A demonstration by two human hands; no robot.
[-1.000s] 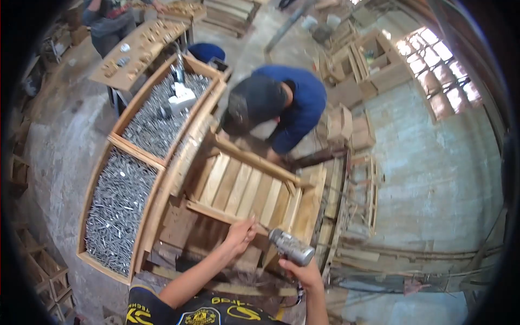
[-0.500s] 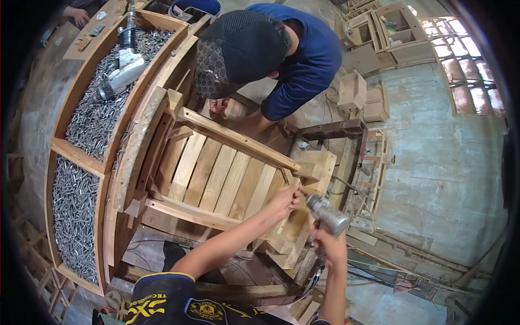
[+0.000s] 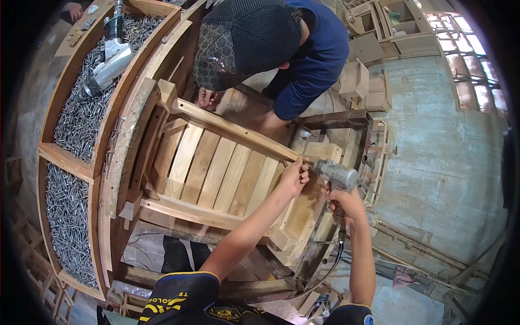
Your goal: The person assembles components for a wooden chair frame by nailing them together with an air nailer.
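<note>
A slatted wooden frame [image 3: 216,168] lies across a dark metal stand. My right hand [image 3: 344,201] grips a silver air driver [image 3: 338,174], whose tip points left at the frame's upper right corner. Beside that tip, my left hand [image 3: 295,177] is closed at the end of the frame's long upper rail [image 3: 238,131]. Whatever its fingers may pinch is too small to make out. A hose hangs from the driver's handle.
A co-worker in a dark cap [image 3: 252,43] leans over the frame's far side, hands low behind the rail. At left, a wooden tray [image 3: 67,161] holds many screws [image 3: 70,216] and a second air tool [image 3: 111,62]. Wooden boxes [image 3: 355,81] stand at upper right.
The driver and my right hand have moved up and slightly right, bringing the tool level with the rail's end. My left hand has shifted slightly up and right. The co-worker's head appears lower and nearer.
</note>
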